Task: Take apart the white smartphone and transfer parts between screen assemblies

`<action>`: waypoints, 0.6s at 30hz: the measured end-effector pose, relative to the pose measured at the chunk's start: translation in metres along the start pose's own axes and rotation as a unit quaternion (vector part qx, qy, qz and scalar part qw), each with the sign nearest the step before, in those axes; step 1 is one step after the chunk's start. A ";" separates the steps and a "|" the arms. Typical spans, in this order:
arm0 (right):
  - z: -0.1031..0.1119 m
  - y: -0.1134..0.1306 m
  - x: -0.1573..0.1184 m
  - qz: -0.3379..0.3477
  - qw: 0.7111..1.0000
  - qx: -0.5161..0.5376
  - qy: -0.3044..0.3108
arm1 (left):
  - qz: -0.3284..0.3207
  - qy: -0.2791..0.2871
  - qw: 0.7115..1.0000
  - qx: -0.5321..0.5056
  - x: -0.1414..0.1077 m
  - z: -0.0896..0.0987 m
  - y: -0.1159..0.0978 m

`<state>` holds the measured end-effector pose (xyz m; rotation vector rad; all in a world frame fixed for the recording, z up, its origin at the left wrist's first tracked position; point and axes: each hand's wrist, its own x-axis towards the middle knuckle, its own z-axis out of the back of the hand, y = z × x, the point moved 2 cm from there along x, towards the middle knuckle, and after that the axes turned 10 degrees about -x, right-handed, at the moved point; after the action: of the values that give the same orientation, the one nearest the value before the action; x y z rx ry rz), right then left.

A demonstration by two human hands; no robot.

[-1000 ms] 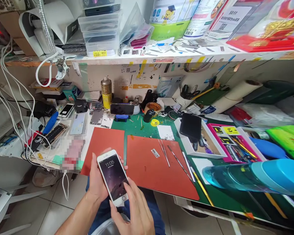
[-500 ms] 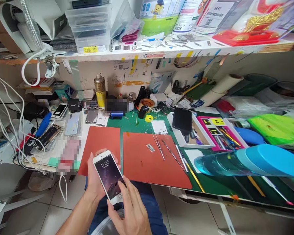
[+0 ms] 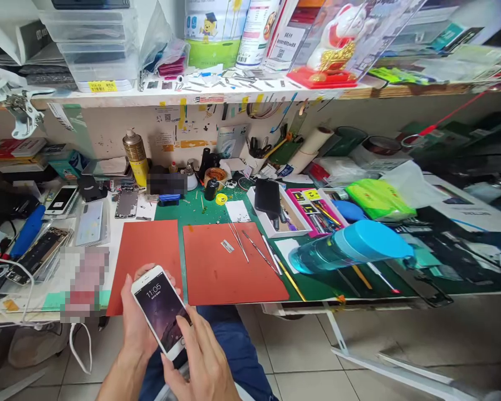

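Note:
A white smartphone (image 3: 161, 314) lies tilted in my left hand (image 3: 136, 314), its lit lock screen facing up and reading 11:05. The left palm is behind it, with fingertips curling round the far edge. At the phone's lower end is my right hand (image 3: 204, 356). Its thumb presses the lower left edge, and the bent fingers reach over the right side of the screen, partly covering the home button. Just beyond the phone are two red-brown mats, the left mat (image 3: 144, 245) and the right mat (image 3: 234, 284). Tweezers (image 3: 239, 243) and slim metal tools rest on the right one.
To the right stand a white tray (image 3: 303, 227) with a black phone in it, a pink tool tray (image 3: 294, 195) and a lying blue bottle (image 3: 338, 249). Phone parts (image 3: 42, 253) and cables are at left. A loaded shelf (image 3: 150, 99) overhangs the bench's back.
The view has turned to the right, so the bench and shelf sit further left. Both hands keep the same hold on the smartphone, and its screen stays lit.

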<state>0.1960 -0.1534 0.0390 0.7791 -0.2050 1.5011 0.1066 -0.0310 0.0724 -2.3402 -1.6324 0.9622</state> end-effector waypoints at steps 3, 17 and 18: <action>0.001 -0.001 -0.002 0.000 1.000 0.001 -0.005 | 0.004 0.020 1.000 -0.009 -0.003 -0.002 0.002; 0.001 -0.001 -0.010 0.009 1.000 0.014 0.004 | 0.031 0.035 0.998 -0.041 -0.004 0.001 0.006; 0.001 -0.001 -0.010 0.008 1.000 0.012 0.003 | 0.035 0.036 0.998 -0.043 -0.004 0.002 0.006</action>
<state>0.1960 -0.1623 0.0341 0.7946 -0.1900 1.5236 0.1095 -0.0372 0.0696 -2.4724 -1.6067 0.8256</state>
